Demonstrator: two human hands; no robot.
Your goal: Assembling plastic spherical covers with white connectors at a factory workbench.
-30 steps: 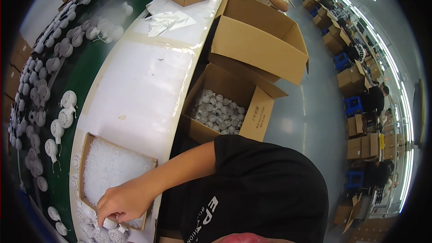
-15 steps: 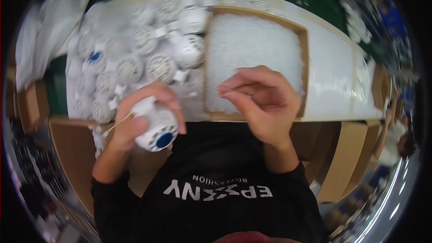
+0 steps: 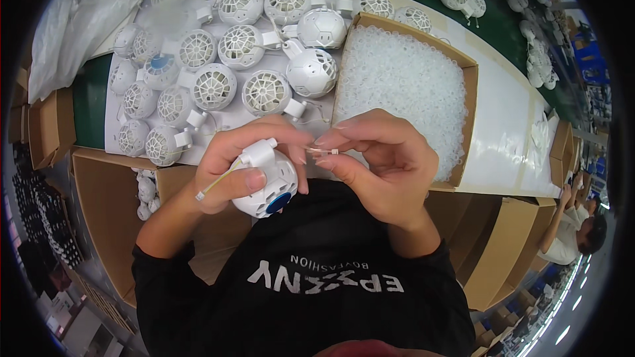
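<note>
The left hand grips a white ball at 8 o'clock from centre, and the right hand, at 3 o'clock, has closed in round a small plug, whether pinching it I cannot tell, so both now work together.

Head view: fisheye at head height, facing steeply down. Left hand and right hand close, mid-frame; shirt at lower edge; table across upper half; lights far off, lower right. Straight edges bend toward rim.
</note>
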